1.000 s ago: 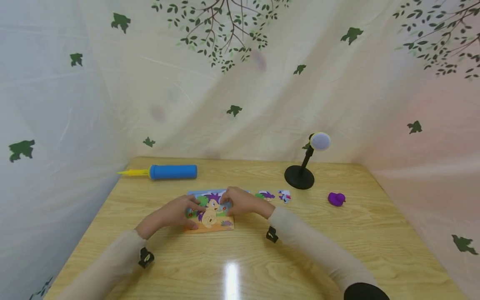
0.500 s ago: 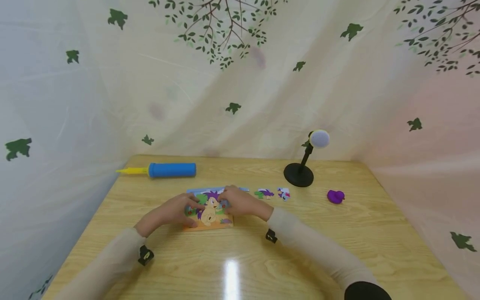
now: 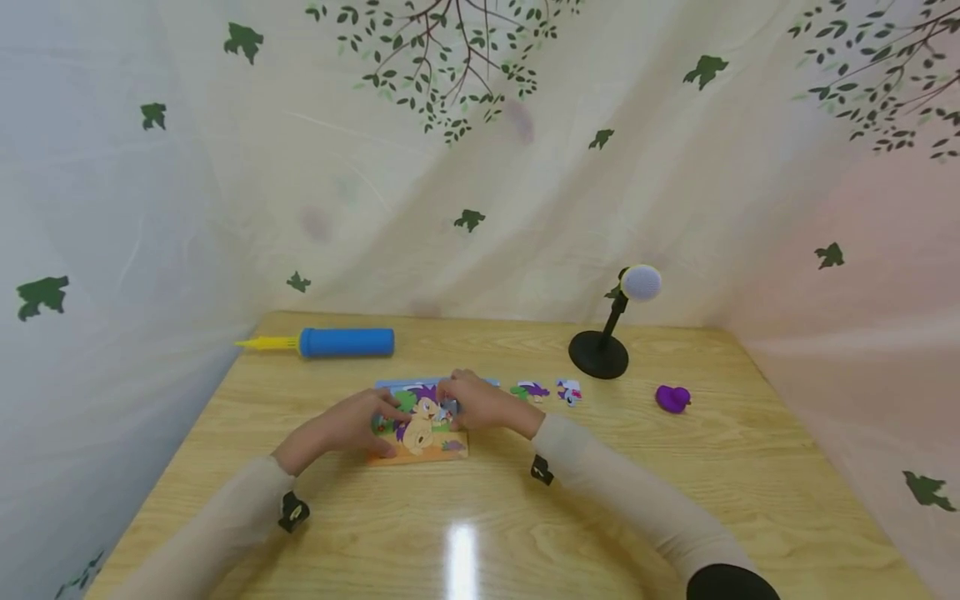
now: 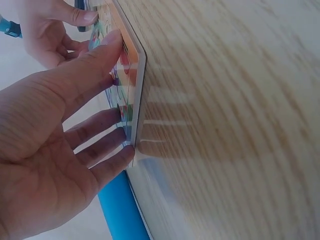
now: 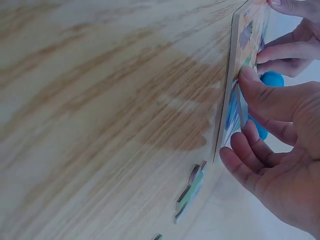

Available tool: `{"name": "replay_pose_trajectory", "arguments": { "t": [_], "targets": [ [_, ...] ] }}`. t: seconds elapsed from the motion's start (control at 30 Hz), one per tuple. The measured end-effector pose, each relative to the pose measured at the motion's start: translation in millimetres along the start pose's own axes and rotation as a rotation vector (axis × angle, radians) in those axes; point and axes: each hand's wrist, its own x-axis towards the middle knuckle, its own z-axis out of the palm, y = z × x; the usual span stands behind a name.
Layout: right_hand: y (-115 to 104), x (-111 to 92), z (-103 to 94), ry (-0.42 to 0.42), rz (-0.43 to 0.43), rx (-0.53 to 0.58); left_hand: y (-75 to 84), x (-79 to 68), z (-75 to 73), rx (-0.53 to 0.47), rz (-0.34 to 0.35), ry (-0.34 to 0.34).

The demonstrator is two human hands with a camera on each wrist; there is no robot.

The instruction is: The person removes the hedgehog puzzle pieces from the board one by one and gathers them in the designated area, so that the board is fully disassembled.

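Note:
A picture jigsaw board [image 3: 420,456] with a cream, purple-maned pony lies flat on the wooden table. My left hand [image 3: 352,423] rests on its left side. In the left wrist view, the thumb [image 4: 111,47] and fingertips touch the board's face and edge, spread apart. Over the right side, my right hand [image 3: 483,402] pinches a puzzle piece [image 5: 242,106] between thumb and fingers. That piece stands tilted against the board's surface in the right wrist view, its picture mostly hidden. Two loose puzzle pieces, one purple and green [image 3: 531,390], one white and blue [image 3: 569,392], lie right of the board.
A blue hand pump [image 3: 347,342] with a yellow nozzle lies at the back left. Behind the loose pieces stands a black round-based stand [image 3: 598,354] with a pale round head. A purple rubber duck [image 3: 672,398] sits farther right. Patterned cloth [image 3: 420,258] hangs behind the table.
My right hand has shifted very slightly at the board's right side, still pinching the piece. The left hand stays in place on the board.

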Motion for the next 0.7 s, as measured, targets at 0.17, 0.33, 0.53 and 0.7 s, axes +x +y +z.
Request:
{"name": "replay_pose_trajectory", "arguments": {
  "t": [0.17, 0.33, 0.53, 0.7],
  "targets": [
    [-2, 0, -2.0, 0.005, 0.005, 0.039, -0.6, -0.3, -1.1, -0.004, -0.005, -0.006],
    [-6, -2, -4.5, 0.018, -0.017, 0.061, -1.5, -0.2, -0.6, -0.003, 0.003, -0.004],
    [-9, -5, -5.6, 0.034, -0.044, 0.03, -1.6, -0.7, 0.5, -0.012, -0.005, -0.007],
    [-3, -16, -9.7, 0.093, -0.056, -0.009, 0.7, -1.6, -0.2, -0.015, -0.008, -0.004]
  ]
}}
